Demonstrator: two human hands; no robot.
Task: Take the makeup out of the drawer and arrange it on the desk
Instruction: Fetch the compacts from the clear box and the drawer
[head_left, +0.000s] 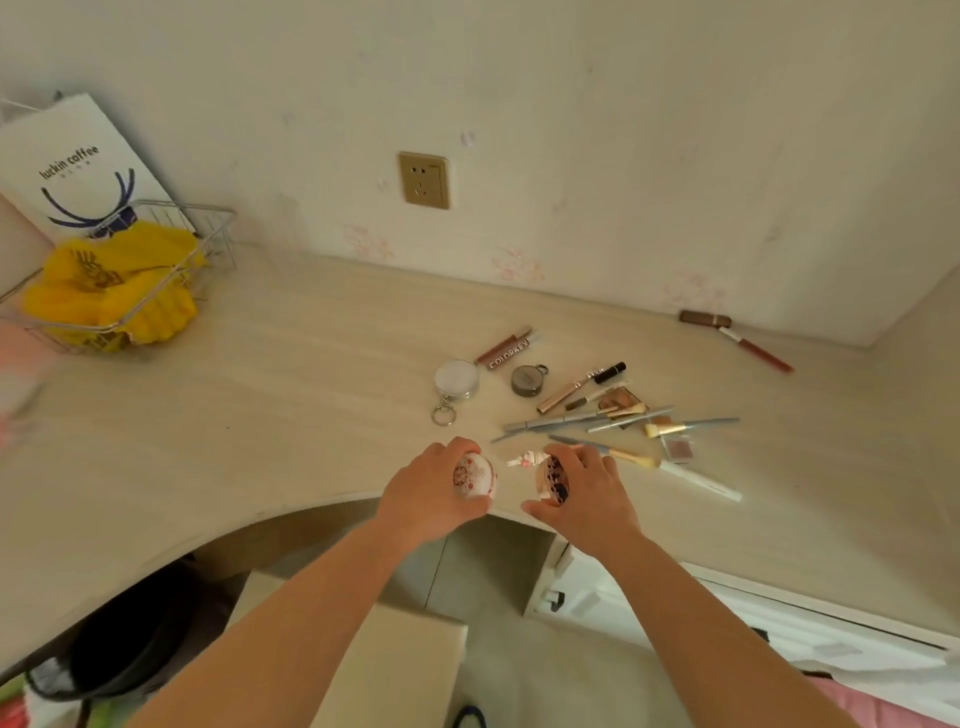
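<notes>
My left hand (431, 493) grips a round white compact with a red flower pattern (475, 475) at the desk's front edge. My right hand (587, 493) grips a round gold compact with a dark patterned lid (555, 480), tilted on edge. Between them lies a small white and pink item (524, 460). Behind, on the desk (311, 389), lie a white round mirror with a key ring (456, 379), a Colorkey tube (509, 353), a small grey compact (527, 379), a gold mascara (579, 387), several brushes and pencils (613, 421), and a small eyeshadow pan (678, 449).
A brown lipstick (704, 318) and a red lip pencil (758, 351) lie near the wall at right. At far left a wire basket (171, 270) holds yellow bags before a paper coffee bag (72, 166). A wall socket (423, 179) sits above. An open drawer (561, 577) is below the desk edge.
</notes>
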